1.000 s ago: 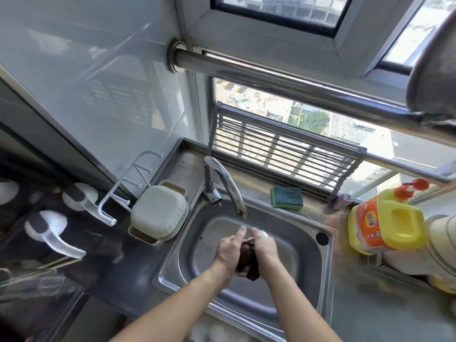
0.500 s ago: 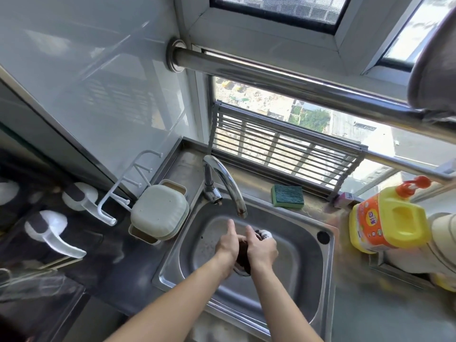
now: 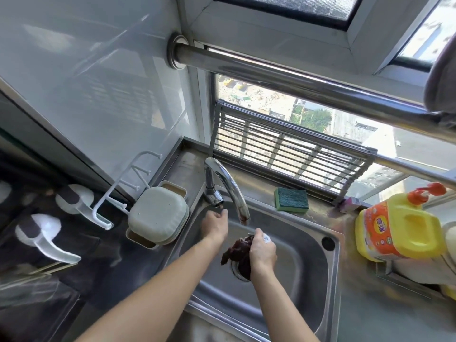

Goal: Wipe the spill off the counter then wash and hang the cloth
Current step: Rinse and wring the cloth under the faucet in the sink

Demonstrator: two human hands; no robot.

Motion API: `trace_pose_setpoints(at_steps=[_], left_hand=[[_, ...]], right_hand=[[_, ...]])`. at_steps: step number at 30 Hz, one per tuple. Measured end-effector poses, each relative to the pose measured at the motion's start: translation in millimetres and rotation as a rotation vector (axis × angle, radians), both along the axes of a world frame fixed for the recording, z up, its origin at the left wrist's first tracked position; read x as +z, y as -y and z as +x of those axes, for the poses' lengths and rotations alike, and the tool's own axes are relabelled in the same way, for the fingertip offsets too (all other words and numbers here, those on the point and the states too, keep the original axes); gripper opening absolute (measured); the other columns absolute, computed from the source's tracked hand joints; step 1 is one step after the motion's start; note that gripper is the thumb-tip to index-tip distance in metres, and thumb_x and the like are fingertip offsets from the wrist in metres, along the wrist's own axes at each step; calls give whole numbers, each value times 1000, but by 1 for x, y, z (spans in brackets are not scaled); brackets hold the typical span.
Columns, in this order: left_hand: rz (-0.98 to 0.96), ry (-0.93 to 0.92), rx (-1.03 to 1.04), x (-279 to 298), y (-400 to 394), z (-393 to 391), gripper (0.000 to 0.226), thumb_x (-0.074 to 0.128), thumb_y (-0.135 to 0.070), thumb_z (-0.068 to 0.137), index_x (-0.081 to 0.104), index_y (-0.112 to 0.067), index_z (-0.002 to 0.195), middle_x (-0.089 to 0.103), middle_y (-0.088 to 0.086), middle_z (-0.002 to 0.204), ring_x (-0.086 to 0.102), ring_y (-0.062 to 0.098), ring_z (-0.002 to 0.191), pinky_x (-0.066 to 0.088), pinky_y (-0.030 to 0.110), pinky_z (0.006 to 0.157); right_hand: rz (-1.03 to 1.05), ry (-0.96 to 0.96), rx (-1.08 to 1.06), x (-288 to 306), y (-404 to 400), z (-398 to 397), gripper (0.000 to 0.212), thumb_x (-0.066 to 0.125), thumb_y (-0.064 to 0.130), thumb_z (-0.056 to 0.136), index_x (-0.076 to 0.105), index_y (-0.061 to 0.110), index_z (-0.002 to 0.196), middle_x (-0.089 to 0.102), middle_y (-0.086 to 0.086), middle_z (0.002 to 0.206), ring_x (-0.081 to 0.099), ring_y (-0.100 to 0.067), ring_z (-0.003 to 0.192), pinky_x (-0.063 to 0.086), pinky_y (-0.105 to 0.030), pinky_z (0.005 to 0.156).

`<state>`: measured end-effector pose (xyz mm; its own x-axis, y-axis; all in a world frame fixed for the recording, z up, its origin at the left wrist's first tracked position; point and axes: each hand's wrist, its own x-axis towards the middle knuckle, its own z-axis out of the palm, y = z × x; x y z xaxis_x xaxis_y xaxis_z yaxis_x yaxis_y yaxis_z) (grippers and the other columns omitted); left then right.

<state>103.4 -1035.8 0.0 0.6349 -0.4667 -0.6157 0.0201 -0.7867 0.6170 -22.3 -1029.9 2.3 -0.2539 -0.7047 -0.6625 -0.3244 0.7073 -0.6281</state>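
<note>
Hanging bunched and dark from the right hand (image 3: 262, 250), cloth (image 3: 238, 253) over the sink (image 3: 296, 245), just above the drain and a little below and right of the tap (image 3: 225, 183) spout. Fingers of that hand clamped around the upper part of the cloth, loose folds trailing down to the left of the palm. Something small and white showing at the fingertips; too blurred to tell what.

Left hand (image 3: 215, 224) apart from the cloth, up at the tap's base, fingers curled close together right under the small knob there; touching or just short of it, cannot tell. Nothing held in it.

Both bare forearms reaching in from the bottom edge across the near rim of the sink.

Behind the sink on the steel ledge, green sponge (image 3: 292, 199) lying flat, just in front of a slatted metal rack (image 3: 283, 149) leaning at the window. Right of the sink on the table (image 3: 385, 314), yellow detergent jug (image 3: 399, 225) with an orange label and red pump. Left of the sink, pale lidded box (image 3: 156, 214) touching the rim, with a white wire holder (image 3: 118, 191) beside it against the wall. Overhead, thick steel rail (image 3: 296, 77) running across the window, grey fabric draped over its right end.
</note>
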Motion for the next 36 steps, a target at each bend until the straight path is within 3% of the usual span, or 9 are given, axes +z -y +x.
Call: trace_pose_setpoints(at_steps=[2,6,10,13,23,29,32,34,36], left_hand=[[-29,-7,22,-9,11,10,37,51,-45,95,66,-11,97,71,7,96,65,29,88,50,32,79],[-24,3,45,-29,21,18,35,55,-42,93,67,-10,99,75,15,93,71,34,87,59,46,85],[-21,67,-11,-21,24,18,31,53,-26,100,62,0,114,70,21,113,66,39,106,51,35,88],[-22,49,50,-23,28,16,29,56,-26,98,61,-3,115,69,19,118,65,37,109,53,41,95],[-69,50,103,-30,27,12,32,58,-13,97,57,-6,129,66,16,128,62,35,119,48,38,102],[-60,8,144,-16,23,9,27,57,-24,97,61,-13,120,70,8,116,65,31,108,50,37,98],[5,-225,3,-12,12,0,30,47,-30,99,66,-10,90,66,6,91,61,24,85,55,38,91],[-28,-584,-5,-8,-3,-17,43,47,-41,100,67,-16,71,68,5,75,64,20,64,56,26,62],[-35,-765,0,-16,-19,-32,48,46,-53,98,70,-19,73,70,1,70,64,13,56,44,16,45]], right_hand=[[19,15,20,-3,1,3,40,50,42,98,62,13,74,63,-5,76,62,-33,90,45,-36,84],[-10,34,63,-10,4,8,41,52,45,96,68,11,83,71,-11,87,64,-33,90,48,-38,85],[-19,62,67,-14,11,15,40,53,43,96,68,9,81,72,-10,82,64,-30,81,49,-38,80],[-36,120,53,-15,14,23,35,57,36,94,68,6,79,73,-10,77,65,-28,76,51,-38,77],[-77,314,48,-15,18,23,25,53,11,98,58,-10,85,60,-10,71,57,-22,66,48,-23,54],[31,546,-62,0,12,19,9,55,15,99,61,9,96,67,-4,66,66,-16,54,52,-26,51],[42,572,-149,-4,7,22,5,56,14,100,55,15,104,67,-7,72,67,-19,58,54,-28,51],[34,535,-136,-11,3,23,9,57,18,100,54,12,107,68,-13,83,69,-26,73,57,-37,67],[11,420,-83,-24,-3,23,15,59,26,97,56,13,106,69,-15,92,69,-30,87,56,-44,84]])
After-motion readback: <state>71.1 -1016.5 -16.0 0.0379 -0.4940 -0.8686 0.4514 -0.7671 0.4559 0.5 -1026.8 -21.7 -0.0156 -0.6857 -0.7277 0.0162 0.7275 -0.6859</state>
